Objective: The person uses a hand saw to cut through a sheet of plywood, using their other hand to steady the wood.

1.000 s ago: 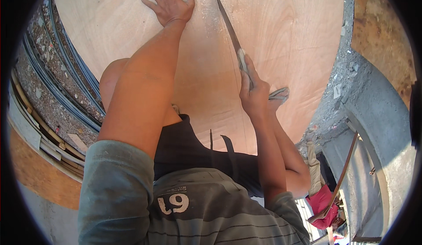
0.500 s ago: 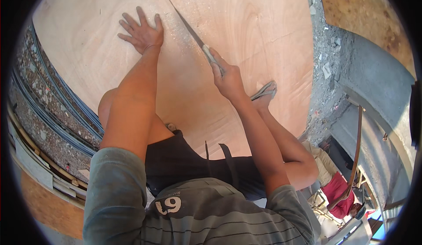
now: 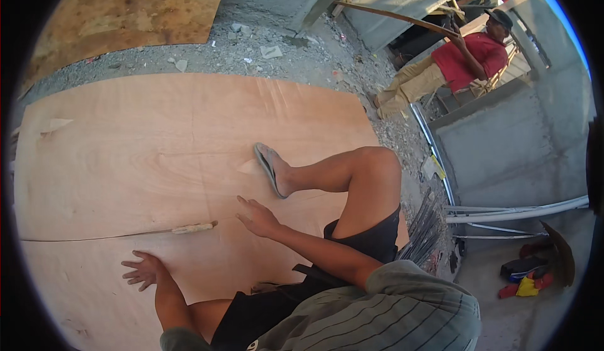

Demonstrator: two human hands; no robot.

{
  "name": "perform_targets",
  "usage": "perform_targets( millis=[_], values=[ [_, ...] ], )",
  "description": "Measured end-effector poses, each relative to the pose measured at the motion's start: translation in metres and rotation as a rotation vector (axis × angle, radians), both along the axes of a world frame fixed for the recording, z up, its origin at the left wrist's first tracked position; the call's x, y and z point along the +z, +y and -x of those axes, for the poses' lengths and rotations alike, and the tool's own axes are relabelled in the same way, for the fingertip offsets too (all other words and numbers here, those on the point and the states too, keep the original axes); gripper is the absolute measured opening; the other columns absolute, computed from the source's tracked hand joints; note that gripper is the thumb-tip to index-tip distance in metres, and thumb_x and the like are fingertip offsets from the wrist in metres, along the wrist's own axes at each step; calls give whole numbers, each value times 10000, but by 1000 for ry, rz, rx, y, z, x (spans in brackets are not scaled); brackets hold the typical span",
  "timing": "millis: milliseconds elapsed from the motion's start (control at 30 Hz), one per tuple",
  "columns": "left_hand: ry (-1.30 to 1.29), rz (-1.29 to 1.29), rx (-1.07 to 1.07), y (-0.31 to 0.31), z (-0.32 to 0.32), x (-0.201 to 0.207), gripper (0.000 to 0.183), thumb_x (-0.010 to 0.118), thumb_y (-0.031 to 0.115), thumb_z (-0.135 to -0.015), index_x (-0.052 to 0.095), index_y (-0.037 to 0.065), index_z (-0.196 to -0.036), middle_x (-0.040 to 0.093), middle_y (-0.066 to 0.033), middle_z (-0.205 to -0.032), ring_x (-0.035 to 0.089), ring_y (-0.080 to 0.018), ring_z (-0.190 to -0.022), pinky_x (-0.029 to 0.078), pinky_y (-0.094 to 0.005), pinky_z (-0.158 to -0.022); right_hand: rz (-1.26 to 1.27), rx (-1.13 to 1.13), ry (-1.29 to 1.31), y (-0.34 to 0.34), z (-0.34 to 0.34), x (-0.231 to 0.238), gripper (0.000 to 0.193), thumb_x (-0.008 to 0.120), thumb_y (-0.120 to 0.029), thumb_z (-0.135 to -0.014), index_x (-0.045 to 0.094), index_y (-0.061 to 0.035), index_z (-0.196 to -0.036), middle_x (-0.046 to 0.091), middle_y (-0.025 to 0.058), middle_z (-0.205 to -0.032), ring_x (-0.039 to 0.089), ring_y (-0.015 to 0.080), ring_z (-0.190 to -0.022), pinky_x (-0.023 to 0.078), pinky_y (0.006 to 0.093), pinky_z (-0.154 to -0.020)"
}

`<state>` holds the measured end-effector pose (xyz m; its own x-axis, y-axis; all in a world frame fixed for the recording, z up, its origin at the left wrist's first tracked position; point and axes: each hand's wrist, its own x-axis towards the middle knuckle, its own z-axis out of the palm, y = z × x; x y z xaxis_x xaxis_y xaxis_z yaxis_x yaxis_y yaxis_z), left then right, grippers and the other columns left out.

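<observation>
A large sheet of pale plywood lies flat beneath me. On it rests a handsaw with a pale, worn handle; its thin dark blade points left along a line in the sheet. I cannot tell how deep the blade sits. My left hand is spread on the plywood just below the blade. My right hand holds nothing, its fingers apart, a short way right of the handle's end. One sandalled foot stands on the sheet beyond my right hand.
A stained wooden board lies at the far left. Rubble covers the ground behind the plywood. A person in a red shirt stands far right, holding a long wooden strip. Pale pipes and dark rods lie at right.
My right hand has let go of the saw's handle and opened. The view has swung to the right, showing more of the wall and the other person. My left hand stays spread on the plywood.
</observation>
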<state>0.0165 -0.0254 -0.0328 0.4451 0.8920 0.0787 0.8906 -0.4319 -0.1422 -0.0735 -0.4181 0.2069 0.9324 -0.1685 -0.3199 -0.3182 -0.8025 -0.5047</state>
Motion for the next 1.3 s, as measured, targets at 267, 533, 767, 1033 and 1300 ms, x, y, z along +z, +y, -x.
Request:
perform_targets(
  millis=[267,533,767,1033,1300],
  values=[
    [-1,346,14,46,12,28,845,333,753,-1031,77,336,-1720,-19,-192,-1787,-3,-428,-1642,76,-791,-1198,119,135,270,-12,31,-86,597,631,-311,-998,514,-91,-1540,502,216,-1551,508,393,-1410,469,494,-1138],
    [-212,594,-6,-61,51,80,946,484,671,-1011,77,205,-1727,-118,-255,-1760,-112,-420,-1635,-28,-774,-1209,351,-15,-23,-109,-69,-127,625,659,-301,-1022,484,-73,-1576,322,243,-1679,379,406,-1518,378,541,-1207],
    [-189,753,227,-222,122,81,1224,618,786,-877,-22,176,-1723,-214,-277,-1735,-208,-474,-1601,-62,-795,-1180,362,176,-36,-125,-180,-143,663,588,-375,-1068,369,-147,-1651,189,210,-1748,235,382,-1599,245,583,-1266],
    [7,914,114,-223,115,97,1663,864,797,-605,-224,128,-1670,-334,-336,-1667,-342,-551,-1518,-107,-825,-1121,490,268,-274,-116,-193,-204,694,477,-493,-1086,320,-162,-1675,142,229,-1764,160,409,-1626,151,693,-1236],
    [44,968,136,-228,119,95,1621,871,754,-629,-177,108,-1684,-311,-344,-1674,-307,-562,-1531,-83,-834,-1127,548,247,-287,-115,-188,-207,674,470,-512,-1081,353,-194,-1665,206,196,-1757,212,396,-1612,185,675,-1238]
  ],
)
